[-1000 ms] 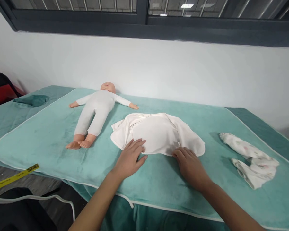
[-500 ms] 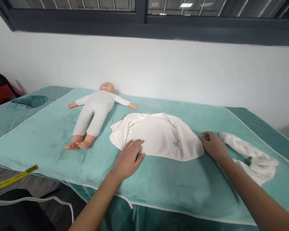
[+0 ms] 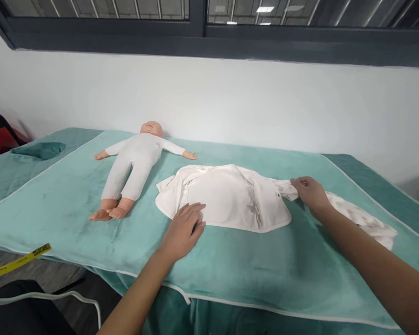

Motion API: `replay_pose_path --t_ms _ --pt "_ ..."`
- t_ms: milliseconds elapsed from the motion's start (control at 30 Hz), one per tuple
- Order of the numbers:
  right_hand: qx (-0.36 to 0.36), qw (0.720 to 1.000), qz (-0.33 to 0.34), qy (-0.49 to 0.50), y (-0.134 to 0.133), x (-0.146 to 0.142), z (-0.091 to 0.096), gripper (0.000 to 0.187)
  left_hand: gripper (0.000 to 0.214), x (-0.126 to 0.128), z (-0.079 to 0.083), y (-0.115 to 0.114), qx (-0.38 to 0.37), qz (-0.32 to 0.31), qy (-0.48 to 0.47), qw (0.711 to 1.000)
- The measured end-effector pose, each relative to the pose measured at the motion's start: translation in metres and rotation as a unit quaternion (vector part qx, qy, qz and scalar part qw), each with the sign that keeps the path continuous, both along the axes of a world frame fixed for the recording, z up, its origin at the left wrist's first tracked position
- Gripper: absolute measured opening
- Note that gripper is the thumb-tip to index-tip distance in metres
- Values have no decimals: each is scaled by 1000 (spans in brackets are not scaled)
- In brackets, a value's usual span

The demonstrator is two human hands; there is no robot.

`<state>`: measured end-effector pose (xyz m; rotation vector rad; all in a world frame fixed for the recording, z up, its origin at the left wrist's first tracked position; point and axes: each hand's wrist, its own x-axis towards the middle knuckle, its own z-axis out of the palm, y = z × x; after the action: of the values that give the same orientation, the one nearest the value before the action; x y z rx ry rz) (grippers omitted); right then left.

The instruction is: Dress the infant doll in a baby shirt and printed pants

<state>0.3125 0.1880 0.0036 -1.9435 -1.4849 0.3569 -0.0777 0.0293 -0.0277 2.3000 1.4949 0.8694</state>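
A white baby shirt (image 3: 226,197) lies spread on the green sheet in front of me. My left hand (image 3: 185,228) rests flat with its fingers over the shirt's lower left edge. At the shirt's right side, my right hand (image 3: 309,193) pinches the end of a patterned sleeve (image 3: 286,188) and holds it stretched outward. To the left a baby doll (image 3: 139,160) in a white bodysuit lies on its back, arms spread and feet toward me. A second garment, a patterned white cloth (image 3: 363,216), lies crumpled at the right, partly hidden behind my right forearm.
The light green sheet (image 3: 91,195) covers a padded surface against a white wall, below a dark window frame (image 3: 206,44). At the left are a red and black bag (image 3: 0,137), yellow tape (image 3: 17,263) and a white cable (image 3: 45,295).
My right hand has moved up and slightly away, drawing the shirt's right sleeve out from underneath. My left hand stays on the shirt. The view has shifted slightly.
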Motion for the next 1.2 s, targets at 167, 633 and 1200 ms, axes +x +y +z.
replay_pose_path --t_ms 167,633,1200 --pt "31 999 30 -18 24 -3 14 25 13 1 2 1 1 3 2 1000" --pt "-61 994 -30 -89 23 6 -6 40 17 2 2 3 -3 9 3 1000" --pt "45 969 51 239 24 10 1 49 16 2 0 1 0 15 -7 1000"
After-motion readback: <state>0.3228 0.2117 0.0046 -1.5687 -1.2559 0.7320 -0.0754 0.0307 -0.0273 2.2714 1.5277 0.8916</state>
